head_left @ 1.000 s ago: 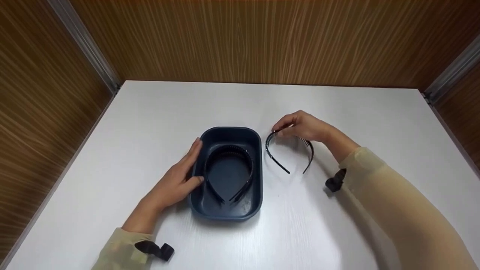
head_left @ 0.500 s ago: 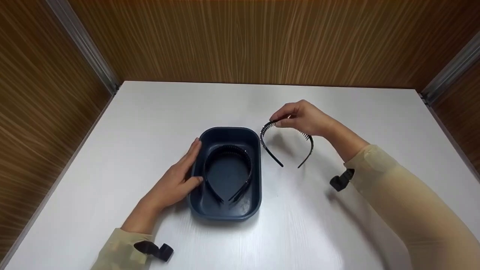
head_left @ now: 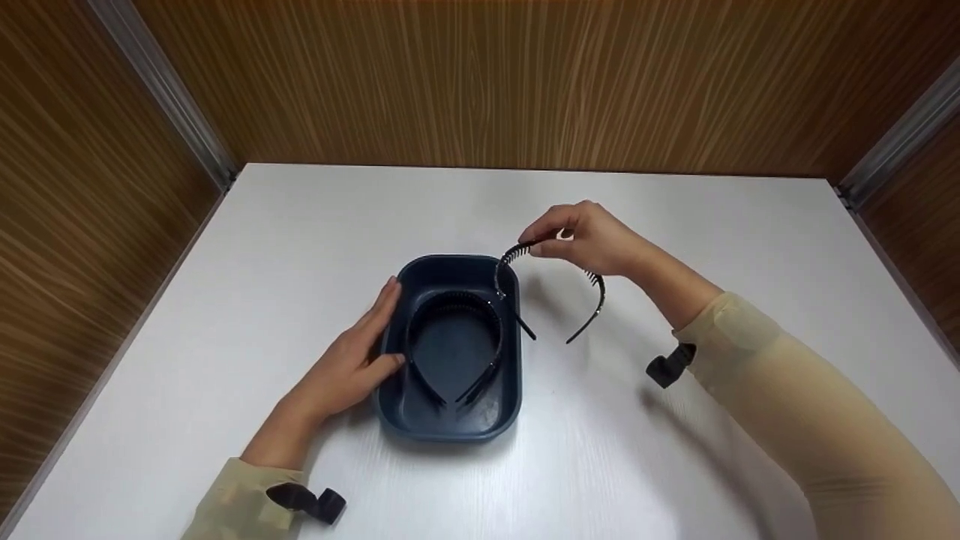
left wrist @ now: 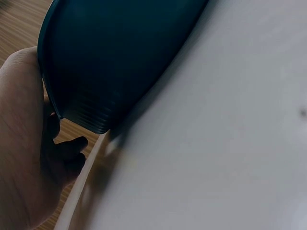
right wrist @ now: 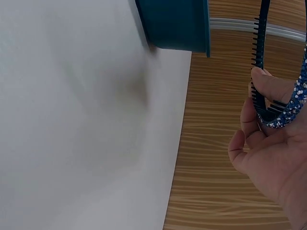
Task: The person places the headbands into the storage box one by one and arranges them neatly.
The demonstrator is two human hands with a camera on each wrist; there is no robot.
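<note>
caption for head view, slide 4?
Right hand holds a toothed headband beside the blue tray, left hand steadying it.

No text, label, brand, number or sign can be read in any of the views. The dark blue tray [head_left: 450, 420] at the centre of the head view carries no print on its rim or its walls, and the wall seen close in the upper left of the left wrist view is plain too. The toothed headband [head_left: 592, 300] right of centre bears only pale speckles on its outer face, shown at the right edge of the right wrist view, and no letters. The white table [head_left: 675, 465] and the wood-grain walls [head_left: 525, 75] along the top are unmarked.
</note>
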